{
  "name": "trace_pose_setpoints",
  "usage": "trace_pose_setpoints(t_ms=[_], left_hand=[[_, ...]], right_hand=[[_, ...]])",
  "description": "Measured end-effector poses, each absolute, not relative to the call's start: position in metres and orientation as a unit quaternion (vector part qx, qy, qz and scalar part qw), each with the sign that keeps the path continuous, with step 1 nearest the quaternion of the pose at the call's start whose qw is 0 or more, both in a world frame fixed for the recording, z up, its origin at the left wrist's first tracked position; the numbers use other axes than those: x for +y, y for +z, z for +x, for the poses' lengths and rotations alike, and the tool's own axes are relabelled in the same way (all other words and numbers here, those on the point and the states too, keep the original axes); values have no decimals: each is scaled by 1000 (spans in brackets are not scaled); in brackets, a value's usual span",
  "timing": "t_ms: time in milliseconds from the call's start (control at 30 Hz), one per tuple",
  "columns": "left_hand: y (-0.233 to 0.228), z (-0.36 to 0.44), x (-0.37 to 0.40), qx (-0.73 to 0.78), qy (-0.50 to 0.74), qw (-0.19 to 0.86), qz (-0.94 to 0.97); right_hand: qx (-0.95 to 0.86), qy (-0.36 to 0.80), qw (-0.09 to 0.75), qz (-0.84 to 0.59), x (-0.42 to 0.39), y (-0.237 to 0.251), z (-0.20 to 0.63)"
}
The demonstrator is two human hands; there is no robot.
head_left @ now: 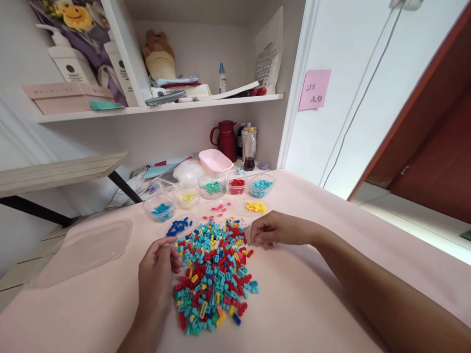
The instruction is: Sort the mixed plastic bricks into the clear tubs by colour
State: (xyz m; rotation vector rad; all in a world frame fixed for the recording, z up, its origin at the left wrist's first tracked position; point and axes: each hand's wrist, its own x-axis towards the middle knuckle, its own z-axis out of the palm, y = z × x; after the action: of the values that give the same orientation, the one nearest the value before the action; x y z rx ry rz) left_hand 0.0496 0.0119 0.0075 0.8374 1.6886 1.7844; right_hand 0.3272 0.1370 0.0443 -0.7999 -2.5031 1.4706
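Note:
A heap of small mixed building bricks [217, 274], mostly light blue and red with some yellow and green, lies on the pink table cover. My left hand [156, 262] rests at the heap's left edge with its fingers curled together; whatever they hold, if anything, is hidden. At the upper right edge, my right hand [267, 229] is closed too, its fingertips beside white bricks [243, 224] and a few red ones. What lies inside its fingers cannot be made out. Just beyond my left hand, dark blue bricks [179, 226] sit on a shallow clear lid.
Behind the heap stand clear tubs of blue bricks [161, 211], yellow bricks [187, 198], green bricks [214, 188], red bricks [237, 184] and light-blue bricks [261, 187]. Pink bricks [218, 211] and yellow bricks [255, 206] lie nearer. A large clear lid [99, 245] is left.

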Motion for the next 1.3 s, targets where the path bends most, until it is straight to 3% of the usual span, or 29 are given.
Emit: trace_pose_setpoints(t_ms=[233, 900, 1300], left_hand=[[7, 50, 12, 621, 665, 274, 313], [7, 49, 12, 625, 657, 274, 320], [8, 50, 13, 629, 651, 276, 324]], right_hand=[[-826, 493, 50, -271, 140, 36, 325], [-903, 345, 57, -249, 133, 28, 313], [-894, 372, 44, -247, 134, 32, 316]])
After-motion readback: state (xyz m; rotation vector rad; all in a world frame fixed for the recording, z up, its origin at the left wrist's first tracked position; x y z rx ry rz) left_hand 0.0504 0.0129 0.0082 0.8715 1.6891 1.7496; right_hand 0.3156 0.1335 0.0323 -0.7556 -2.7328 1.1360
